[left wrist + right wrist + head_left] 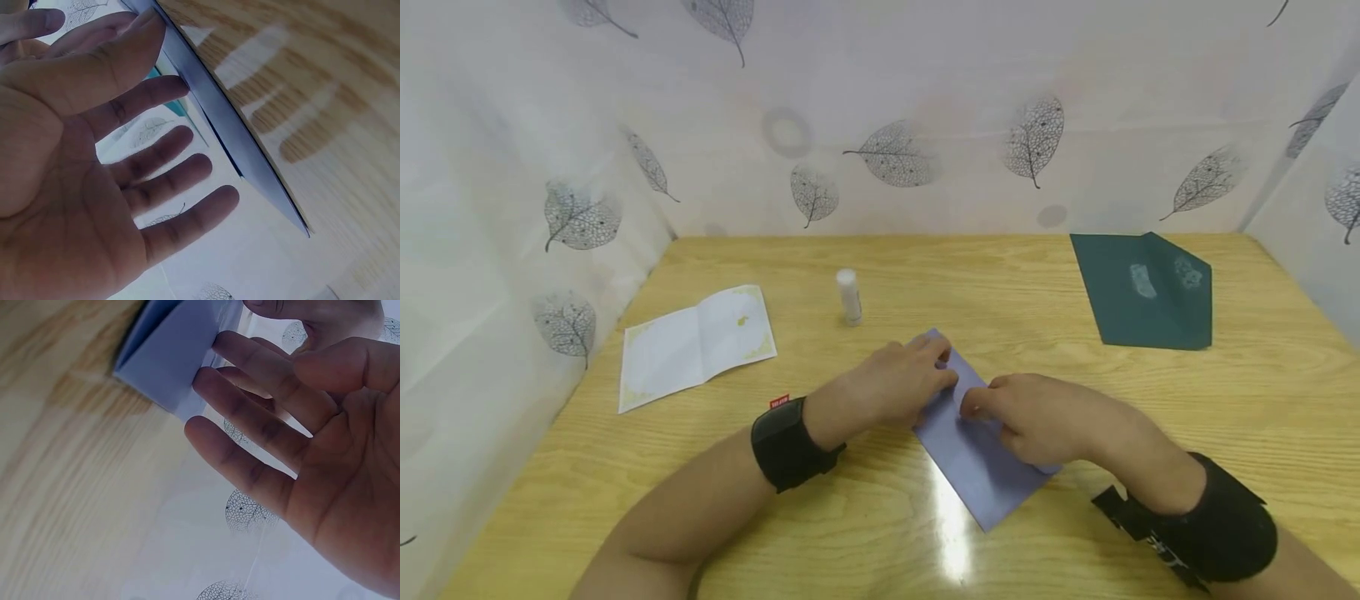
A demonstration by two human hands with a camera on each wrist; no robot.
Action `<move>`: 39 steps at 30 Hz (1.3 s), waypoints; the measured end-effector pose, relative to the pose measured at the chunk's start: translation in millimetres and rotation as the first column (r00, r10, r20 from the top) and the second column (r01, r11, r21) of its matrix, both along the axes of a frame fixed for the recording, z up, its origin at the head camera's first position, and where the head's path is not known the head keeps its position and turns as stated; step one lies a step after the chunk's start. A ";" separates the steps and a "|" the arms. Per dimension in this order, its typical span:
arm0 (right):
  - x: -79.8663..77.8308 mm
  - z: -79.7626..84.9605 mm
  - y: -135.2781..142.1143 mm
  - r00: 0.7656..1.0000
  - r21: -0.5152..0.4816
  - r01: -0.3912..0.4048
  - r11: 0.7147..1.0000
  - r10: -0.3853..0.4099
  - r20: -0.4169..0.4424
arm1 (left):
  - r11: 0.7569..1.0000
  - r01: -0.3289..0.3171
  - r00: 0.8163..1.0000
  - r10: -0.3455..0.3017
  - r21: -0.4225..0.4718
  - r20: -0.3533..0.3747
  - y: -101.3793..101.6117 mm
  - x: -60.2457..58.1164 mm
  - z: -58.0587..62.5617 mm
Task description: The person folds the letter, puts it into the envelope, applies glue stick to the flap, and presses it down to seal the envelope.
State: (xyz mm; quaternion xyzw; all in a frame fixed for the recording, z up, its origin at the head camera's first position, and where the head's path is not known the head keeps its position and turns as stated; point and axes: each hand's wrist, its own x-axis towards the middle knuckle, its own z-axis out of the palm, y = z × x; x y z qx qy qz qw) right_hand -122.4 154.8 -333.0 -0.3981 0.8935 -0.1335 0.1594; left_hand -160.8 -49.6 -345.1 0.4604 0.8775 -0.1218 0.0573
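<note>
Pressing down on a lilac envelope (973, 454) with both hands on a wooden table (880, 533).

From the head camera, the left hand (898, 383) lies flat over the envelope's upper corner and the right hand (1037, 417) rests on its middle, fingertips of both nearly meeting; the envelope lies slantwise near the table's front centre. Behind it stands a white glue stick (848, 296), a pale open card (696, 346) lies to the left, and a dark green envelope (1146, 292) with its flap raised lies far right. From the left wrist, the left hand (94, 162) shows fingers straight and spread, index fingertip against the lilac envelope's (231, 125) edge, gripping nothing. From the right wrist, the right hand (300, 437) is likewise open, its straight fingers touching the lilac envelope (172, 356).
</note>
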 end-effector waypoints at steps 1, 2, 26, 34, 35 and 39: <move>-0.1 0.3 0.5 1.000 0.003 0.005 1.000 -0.005 0.009 | 1.000 0.008 1.000 -0.008 0.003 0.001 -0.1 -0.2 -0.4; -0.2 0.7 0.9 1.000 0.007 0.010 1.000 -0.010 0.018 | 1.000 0.014 1.000 -0.014 0.006 0.011 -0.1 -0.8 -1.2; 1.5 6.5 9.6 0.994 0.025 0.014 1.000 -0.016 0.105 | 0.999 -0.027 0.977 0.021 0.025 0.211 -0.7 -10.9 -3.6; 2.9 8.4 7.0 0.997 -0.008 0.007 1.000 -0.006 0.071 | 0.999 0.013 0.991 -0.018 0.042 0.135 -2.6 -16.4 -3.3; 3.5 9.6 6.1 0.998 -0.013 0.007 1.000 -0.007 0.054 | 0.998 0.022 0.995 -0.027 0.058 0.097 -3.7 -17.4 -3.5; 9.7 15.7 -0.3 1.000 -0.015 0.008 1.000 -0.008 0.020 | 0.993 0.035 0.998 -0.029 0.115 -0.054 -8.7 -19.6 -1.5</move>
